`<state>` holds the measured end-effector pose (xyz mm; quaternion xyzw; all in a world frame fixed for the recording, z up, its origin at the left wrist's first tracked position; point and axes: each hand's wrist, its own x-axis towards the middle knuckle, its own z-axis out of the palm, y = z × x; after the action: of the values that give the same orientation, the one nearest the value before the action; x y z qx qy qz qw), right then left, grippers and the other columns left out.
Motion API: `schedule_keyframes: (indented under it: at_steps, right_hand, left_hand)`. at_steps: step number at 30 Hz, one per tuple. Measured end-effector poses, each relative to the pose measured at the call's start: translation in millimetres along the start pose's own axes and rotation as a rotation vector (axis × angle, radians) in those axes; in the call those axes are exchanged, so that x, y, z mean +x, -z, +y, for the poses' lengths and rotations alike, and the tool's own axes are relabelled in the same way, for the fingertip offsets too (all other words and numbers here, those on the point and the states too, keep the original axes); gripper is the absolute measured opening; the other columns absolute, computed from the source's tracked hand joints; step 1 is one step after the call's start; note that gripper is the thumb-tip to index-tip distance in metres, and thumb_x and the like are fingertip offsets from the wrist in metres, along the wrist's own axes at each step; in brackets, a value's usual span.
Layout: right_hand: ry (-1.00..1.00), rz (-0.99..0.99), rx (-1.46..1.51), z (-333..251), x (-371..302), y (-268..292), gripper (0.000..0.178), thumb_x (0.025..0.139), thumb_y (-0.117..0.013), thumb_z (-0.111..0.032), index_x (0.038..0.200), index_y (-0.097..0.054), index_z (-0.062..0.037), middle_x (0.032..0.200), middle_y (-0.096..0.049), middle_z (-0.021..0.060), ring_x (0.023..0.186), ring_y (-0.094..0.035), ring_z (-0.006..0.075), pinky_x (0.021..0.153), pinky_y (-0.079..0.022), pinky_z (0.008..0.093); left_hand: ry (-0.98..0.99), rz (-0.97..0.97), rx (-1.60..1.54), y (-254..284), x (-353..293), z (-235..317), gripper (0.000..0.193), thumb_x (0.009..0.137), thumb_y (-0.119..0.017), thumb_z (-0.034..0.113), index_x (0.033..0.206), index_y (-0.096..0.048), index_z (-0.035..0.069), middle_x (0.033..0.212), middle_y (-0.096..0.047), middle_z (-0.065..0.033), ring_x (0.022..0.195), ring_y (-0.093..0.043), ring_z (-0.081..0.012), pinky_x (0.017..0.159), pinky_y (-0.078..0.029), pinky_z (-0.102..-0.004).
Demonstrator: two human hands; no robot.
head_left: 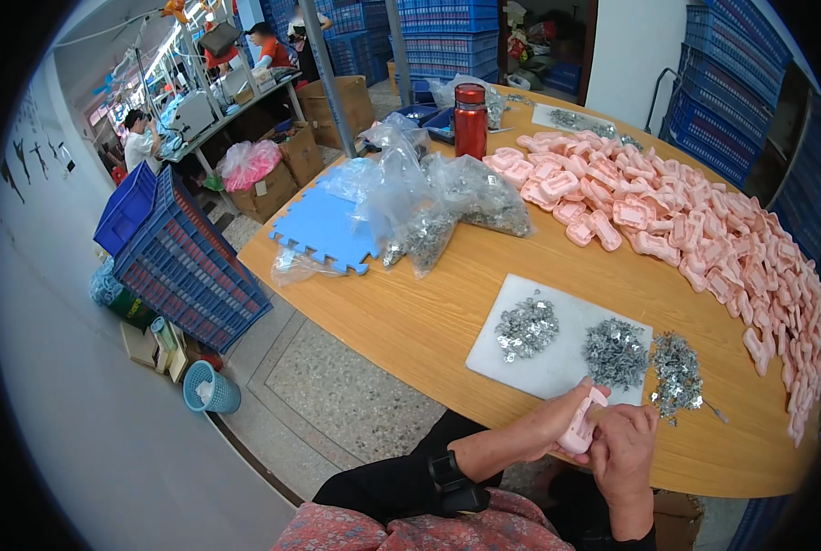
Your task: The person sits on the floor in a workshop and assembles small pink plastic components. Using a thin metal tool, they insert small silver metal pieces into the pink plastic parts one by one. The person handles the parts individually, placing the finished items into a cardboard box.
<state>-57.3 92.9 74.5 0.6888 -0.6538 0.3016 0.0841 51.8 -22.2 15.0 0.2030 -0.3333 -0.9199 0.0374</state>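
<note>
A pink plastic casing [577, 432] is gripped in my left hand [548, 424], tilted, at the table's near edge. My right hand [623, 439] presses against the casing's right side with its fingers curled; whether a small part sits in those fingers is hidden. Just beyond both hands lies a white board [484, 356]. It carries a pile of flat silvery metal pieces [527, 329] and a darker heap of small metal parts [616, 353]. To the right of the board, on the wood, is another heap of metal parts [676, 375].
A large mound of pink casings [695, 230] covers the table's right side. Clear bags of metal parts [479, 193], a red flask [470, 121] and a blue foam mat [323, 225] stand farther back. Blue crates [194, 262] and a waste basket [211, 387] are on the left floor.
</note>
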Motion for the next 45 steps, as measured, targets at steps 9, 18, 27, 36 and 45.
schedule_keyframes:
  at_steps: [9, 18, 27, 36, 45]
  right_hand:
    - [-0.025, -0.004, 0.077, 5.9, -2.8, 6.4, 0.020, 0.068, -0.061, -0.001, 0.088, -0.060, -0.0026, 0.087, -0.061, 0.0114, 0.088, -0.058, 0.0327, 0.084, -0.040, 0.0460]
    - [-0.763, 0.093, 1.040, 29.3, -32.4, -7.0, 0.023, 0.096, -0.061, -0.017, 0.111, -0.058, 0.0003, 0.091, -0.060, 0.0014, 0.083, -0.053, 0.0061, 0.073, -0.044, 0.0228]
    - [-0.873, 0.138, 1.277, 31.6, -39.6, -5.7, 0.022, 0.093, -0.064, -0.010, 0.111, -0.057, -0.0012, 0.087, -0.063, 0.0022, 0.075, -0.056, 0.0065, 0.071, -0.046, 0.0210]
    - [-0.891, 0.246, 1.329, 62.0, -47.2, -12.8, 0.020, 0.094, -0.063, -0.010, 0.111, -0.057, -0.0017, 0.084, -0.064, 0.0025, 0.071, -0.057, 0.0089, 0.068, -0.049, 0.0239]
    - [-0.850, 0.199, 1.180, 66.0, -47.5, -19.5, 0.019, 0.096, -0.062, -0.014, 0.110, -0.057, -0.0020, 0.084, -0.065, 0.0041, 0.069, -0.058, 0.0091, 0.064, -0.048, 0.0229]
  left_hand:
    - [-0.006, -0.031, -0.043, 2.2, 3.0, -5.1, 0.059, 0.105, -0.020, 0.054, 0.144, -0.037, 0.013, 0.102, -0.062, -0.0086, 0.081, -0.066, -0.0161, 0.063, -0.059, -0.0325]
    - [-0.090, -0.168, -0.024, -18.3, -8.4, 4.3, 0.061, 0.106, -0.022, 0.050, 0.152, -0.021, 0.010, 0.092, -0.064, -0.0131, 0.077, -0.066, -0.0199, 0.064, -0.056, -0.0305]
    - [-0.114, -0.257, 0.079, -13.0, 5.0, -11.0, 0.061, 0.106, -0.022, 0.051, 0.152, -0.022, 0.010, 0.093, -0.064, -0.0116, 0.078, -0.065, -0.0175, 0.065, -0.054, -0.0279]
    - [-0.091, -0.169, 0.319, -10.6, 7.9, -7.9, 0.054, 0.105, -0.039, 0.044, 0.145, -0.033, 0.008, 0.111, -0.059, -0.0046, 0.091, -0.060, -0.0101, 0.073, -0.053, -0.0241]
    - [-0.263, -0.116, 0.427, 1.2, 26.6, -31.5, 0.041, 0.102, -0.051, 0.017, 0.139, -0.039, 0.004, 0.116, -0.059, -0.0041, 0.098, -0.057, -0.0089, 0.079, -0.051, -0.0247]
